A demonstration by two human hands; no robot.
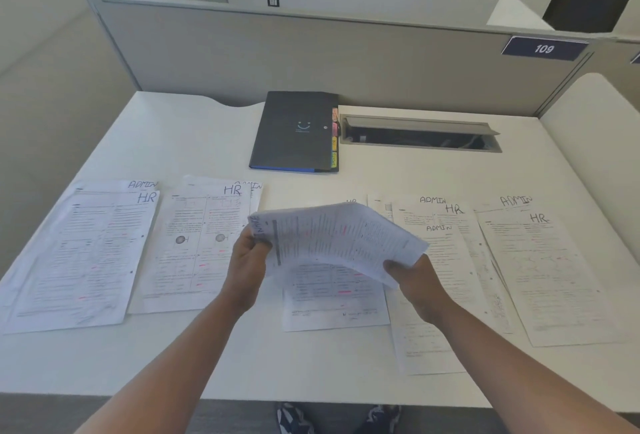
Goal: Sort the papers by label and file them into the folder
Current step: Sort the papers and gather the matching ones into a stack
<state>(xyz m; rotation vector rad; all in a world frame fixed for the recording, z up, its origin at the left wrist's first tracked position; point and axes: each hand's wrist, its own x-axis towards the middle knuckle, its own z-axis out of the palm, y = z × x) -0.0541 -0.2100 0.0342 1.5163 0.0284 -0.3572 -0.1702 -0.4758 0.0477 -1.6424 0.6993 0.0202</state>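
Sorting barely begun, nothing filed yet.
Both hands, left hand (pixel 247 253) and right hand (pixel 412 278), apart, each pinching an end of a lifted sheet (pixel 339 236) above the counter (pixel 207 143); HR/ADMIN papers (pixel 86 253) lie mixed; black folder (pixel 294 132) closed at back.

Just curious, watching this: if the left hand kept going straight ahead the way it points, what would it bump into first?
Probably the dark folder. The left hand, gripping the sheaf of papers, points away across the desk, over bare tabletop between paper piles, roughly toward the folder. Depth is hard to judge from one view.
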